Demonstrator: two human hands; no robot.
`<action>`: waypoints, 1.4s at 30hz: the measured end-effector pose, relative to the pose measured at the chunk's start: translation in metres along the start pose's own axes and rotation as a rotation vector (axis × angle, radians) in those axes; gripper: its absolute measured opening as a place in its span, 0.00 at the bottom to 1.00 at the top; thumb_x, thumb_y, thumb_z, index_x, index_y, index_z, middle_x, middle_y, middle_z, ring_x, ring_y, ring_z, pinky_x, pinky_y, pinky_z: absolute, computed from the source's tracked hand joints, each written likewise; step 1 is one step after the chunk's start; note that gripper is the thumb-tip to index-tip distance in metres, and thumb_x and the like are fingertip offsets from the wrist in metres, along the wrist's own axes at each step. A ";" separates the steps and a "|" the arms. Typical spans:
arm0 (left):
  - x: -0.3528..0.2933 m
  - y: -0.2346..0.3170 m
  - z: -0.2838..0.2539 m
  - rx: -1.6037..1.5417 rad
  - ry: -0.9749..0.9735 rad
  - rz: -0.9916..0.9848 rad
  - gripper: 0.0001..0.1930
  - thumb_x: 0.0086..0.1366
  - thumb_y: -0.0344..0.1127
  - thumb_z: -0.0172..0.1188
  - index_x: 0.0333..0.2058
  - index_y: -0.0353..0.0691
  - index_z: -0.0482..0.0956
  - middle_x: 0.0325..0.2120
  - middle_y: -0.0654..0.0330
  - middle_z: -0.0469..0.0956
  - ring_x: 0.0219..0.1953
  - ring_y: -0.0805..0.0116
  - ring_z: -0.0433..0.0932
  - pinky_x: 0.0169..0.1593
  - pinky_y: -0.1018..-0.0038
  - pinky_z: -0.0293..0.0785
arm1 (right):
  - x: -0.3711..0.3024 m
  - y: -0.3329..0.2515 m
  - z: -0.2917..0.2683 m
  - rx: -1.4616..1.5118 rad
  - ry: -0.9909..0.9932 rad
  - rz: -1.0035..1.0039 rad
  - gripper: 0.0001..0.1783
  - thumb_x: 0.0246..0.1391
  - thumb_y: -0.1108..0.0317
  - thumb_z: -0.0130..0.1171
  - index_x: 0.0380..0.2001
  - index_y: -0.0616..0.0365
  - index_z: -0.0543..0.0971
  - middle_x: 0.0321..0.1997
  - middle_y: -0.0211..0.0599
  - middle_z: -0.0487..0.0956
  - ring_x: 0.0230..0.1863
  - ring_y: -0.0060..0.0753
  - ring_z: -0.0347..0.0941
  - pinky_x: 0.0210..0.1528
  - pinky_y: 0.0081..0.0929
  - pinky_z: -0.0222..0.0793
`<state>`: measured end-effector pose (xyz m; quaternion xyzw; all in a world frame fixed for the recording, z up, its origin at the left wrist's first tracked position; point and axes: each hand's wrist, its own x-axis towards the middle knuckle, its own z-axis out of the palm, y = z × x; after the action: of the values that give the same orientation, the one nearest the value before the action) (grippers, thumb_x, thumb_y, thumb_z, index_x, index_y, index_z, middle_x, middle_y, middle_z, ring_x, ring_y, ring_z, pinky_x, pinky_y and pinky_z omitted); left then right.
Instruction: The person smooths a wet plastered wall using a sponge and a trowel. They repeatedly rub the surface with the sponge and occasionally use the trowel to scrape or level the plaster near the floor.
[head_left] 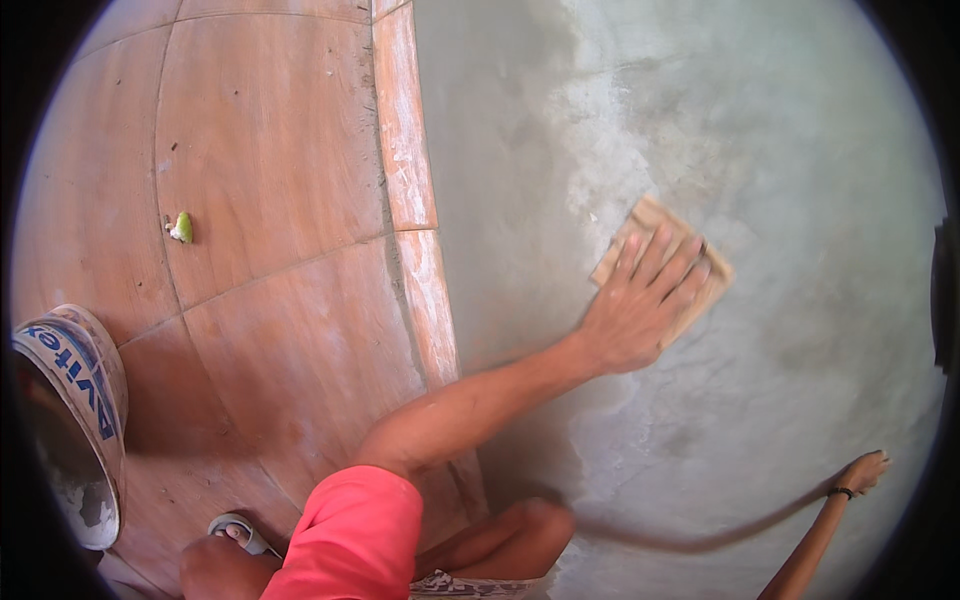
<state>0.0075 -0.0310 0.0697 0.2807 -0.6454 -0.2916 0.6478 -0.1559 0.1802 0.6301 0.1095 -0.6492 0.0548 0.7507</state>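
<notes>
My left hand (pixel 640 300) presses a tan, squarish piece of sandpaper (pixel 642 212) against the grey plastered wall (pixel 780 200). Its fingers are spread over the sheet and hold it to the surface; the thumb is hidden. Slight blur softens the fingertips. The left arm, in a pink sleeve, stretches across from the lower middle. At the lower right my right hand (pixel 862 472), with a black band at the wrist, is closed near the wall. A pale bit shows at its fingertips, too small to make out.
Reddish-brown tiles (pixel 270 130) cover the floor on the left, with a dusty tile skirting (pixel 405 130) along the wall's foot. A white bucket (pixel 105 370) lies at the left edge. One small green-and-white scrap (pixel 182 228) rests on the tiles. My bent legs and sandalled foot (pixel 240 533) are below.
</notes>
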 end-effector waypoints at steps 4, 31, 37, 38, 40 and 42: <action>-0.025 -0.054 0.010 -0.057 0.150 -0.256 0.35 0.65 0.45 0.48 0.66 0.38 0.49 0.68 0.48 0.42 0.70 0.45 0.34 0.68 0.48 0.30 | 0.000 0.002 0.003 -0.029 -0.002 0.011 0.31 0.60 0.43 0.35 0.63 0.41 0.63 0.58 0.50 0.72 0.58 0.64 0.65 0.60 0.57 0.56; -0.084 -0.003 0.028 0.054 -0.001 -0.041 0.29 0.66 0.45 0.46 0.63 0.40 0.58 0.68 0.48 0.47 0.69 0.41 0.43 0.67 0.43 0.32 | 0.018 0.014 0.010 0.004 0.012 -0.087 0.34 0.60 0.44 0.33 0.63 0.50 0.64 0.57 0.50 0.73 0.58 0.62 0.66 0.62 0.54 0.54; -0.032 -0.159 -0.005 0.038 0.362 -0.831 0.33 0.70 0.48 0.40 0.66 0.34 0.47 0.68 0.45 0.41 0.70 0.45 0.35 0.68 0.49 0.28 | 0.021 0.011 0.018 -0.058 -0.050 -0.041 0.33 0.60 0.42 0.33 0.63 0.46 0.63 0.56 0.54 0.72 0.58 0.66 0.64 0.61 0.58 0.53; -0.006 -0.167 -0.010 0.082 0.375 -0.901 0.33 0.70 0.48 0.39 0.66 0.34 0.46 0.68 0.45 0.39 0.70 0.46 0.33 0.69 0.50 0.27 | 0.024 0.012 0.022 -0.062 -0.074 -0.052 0.33 0.59 0.42 0.33 0.63 0.45 0.63 0.56 0.56 0.72 0.58 0.67 0.64 0.60 0.59 0.53; 0.020 -0.131 -0.019 0.072 0.342 -0.660 0.34 0.68 0.47 0.43 0.66 0.34 0.47 0.68 0.44 0.39 0.70 0.44 0.33 0.68 0.49 0.26 | 0.035 0.021 0.033 -0.027 -0.023 -0.133 0.33 0.59 0.41 0.33 0.62 0.45 0.63 0.57 0.56 0.71 0.59 0.66 0.63 0.60 0.59 0.53; 0.001 -0.069 -0.015 -0.107 0.135 -0.402 0.35 0.66 0.47 0.47 0.66 0.35 0.48 0.68 0.44 0.39 0.70 0.41 0.33 0.68 0.47 0.27 | 0.041 0.031 0.035 -0.022 0.004 -0.129 0.34 0.59 0.41 0.33 0.62 0.45 0.64 0.57 0.55 0.71 0.59 0.66 0.63 0.60 0.60 0.54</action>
<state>0.0218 -0.0780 0.0190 0.3876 -0.5152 -0.4293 0.6325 -0.1905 0.1992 0.6781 0.1429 -0.6400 -0.0004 0.7550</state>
